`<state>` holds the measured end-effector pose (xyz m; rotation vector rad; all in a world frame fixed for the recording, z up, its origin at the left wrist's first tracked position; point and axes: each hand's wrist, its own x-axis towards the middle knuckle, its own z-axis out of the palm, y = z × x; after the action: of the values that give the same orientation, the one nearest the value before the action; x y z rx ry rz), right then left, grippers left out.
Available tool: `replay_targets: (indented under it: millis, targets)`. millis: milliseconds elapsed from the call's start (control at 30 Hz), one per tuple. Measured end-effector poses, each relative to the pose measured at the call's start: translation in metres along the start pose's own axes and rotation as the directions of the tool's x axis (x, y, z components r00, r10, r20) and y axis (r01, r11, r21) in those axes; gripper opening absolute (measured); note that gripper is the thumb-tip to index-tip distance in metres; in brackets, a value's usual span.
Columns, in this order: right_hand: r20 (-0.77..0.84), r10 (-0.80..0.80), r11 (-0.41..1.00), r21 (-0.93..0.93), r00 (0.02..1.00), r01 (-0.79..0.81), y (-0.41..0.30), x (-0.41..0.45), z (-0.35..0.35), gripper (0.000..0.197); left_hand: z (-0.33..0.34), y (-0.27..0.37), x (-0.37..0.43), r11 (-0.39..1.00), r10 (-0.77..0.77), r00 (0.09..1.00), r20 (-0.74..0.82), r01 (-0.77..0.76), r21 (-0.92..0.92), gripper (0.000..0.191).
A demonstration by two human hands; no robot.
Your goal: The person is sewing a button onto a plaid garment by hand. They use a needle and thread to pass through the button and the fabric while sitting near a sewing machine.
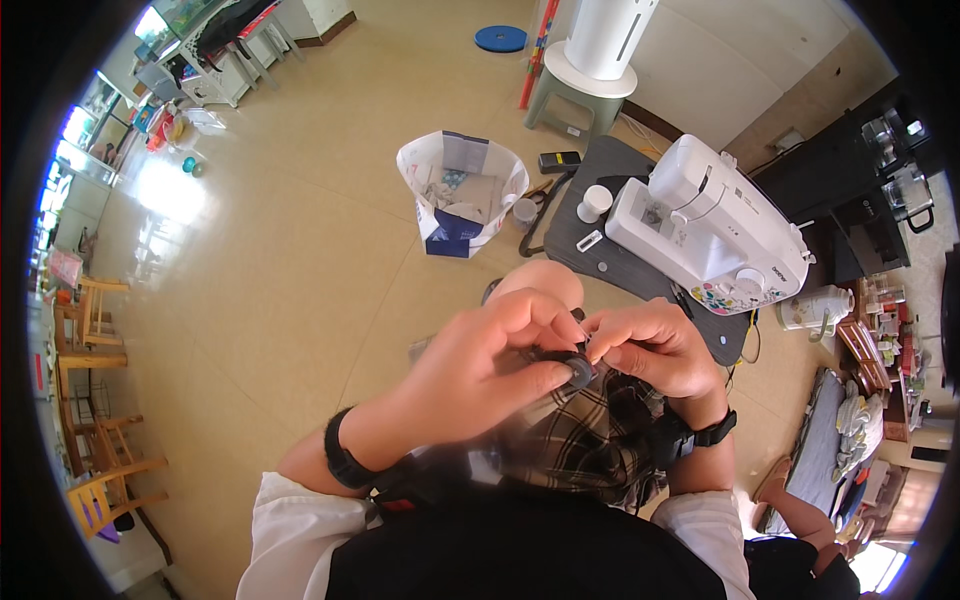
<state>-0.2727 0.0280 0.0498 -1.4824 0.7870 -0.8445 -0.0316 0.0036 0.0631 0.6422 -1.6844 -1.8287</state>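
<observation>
My left hand (487, 360) pinches a dark round button (579, 370) against dark fabric, the thumb lying on its edge. Close by, the fingertips of my right hand (649, 345) press together at the button's far side. A thin, pale sliver shows between the fingers of both hands; it is too small to name. Below them, plaid cloth (570, 435) in brown, black and cream hangs over my lap. My fingers hide part of the button and the fabric around it.
A white Brother sewing machine (720, 225) stands on a small dark table (577, 247), with a white thread spool (595, 202) beside it. On the floor is an open bag (435, 232) with scraps inside. Another person's leg (802, 517) shows at lower right.
</observation>
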Motion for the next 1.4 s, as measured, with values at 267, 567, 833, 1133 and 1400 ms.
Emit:
replay_targets:
  millis: [267,567,833,1133,1400]
  targets:
    - [0.001,0.002,1.0,-0.004,1.0,-0.002,-0.001,-0.001,0.0,0.015,0.001,-0.001,-0.001,0.999,0.039,0.999,0.005,-0.039,0.005,0.023]
    - [0.044,-0.049,0.998,0.042,0.998,0.047,0.002,0.002,0.0,0.013,0.001,0.0,-0.001,0.998,0.057,0.998,0.033,-0.057,-0.012,0.024]
    - [0.039,-0.083,0.996,0.019,0.996,0.082,0.001,0.002,0.002,0.012,0.003,-0.001,0.001,0.998,0.038,0.998,0.053,-0.036,-0.042,0.024]
    - [-0.063,-0.128,0.967,-0.228,0.99,0.111,-0.007,-0.003,0.021,0.031,0.004,-0.003,0.003,0.999,0.012,1.0,-0.018,-0.011,0.052,0.025]
    - [-0.098,-0.193,0.868,-0.481,0.976,0.123,-0.013,-0.008,0.024,0.042,0.004,-0.001,-0.001,0.999,-0.028,0.997,-0.067,0.026,-0.032,0.027]
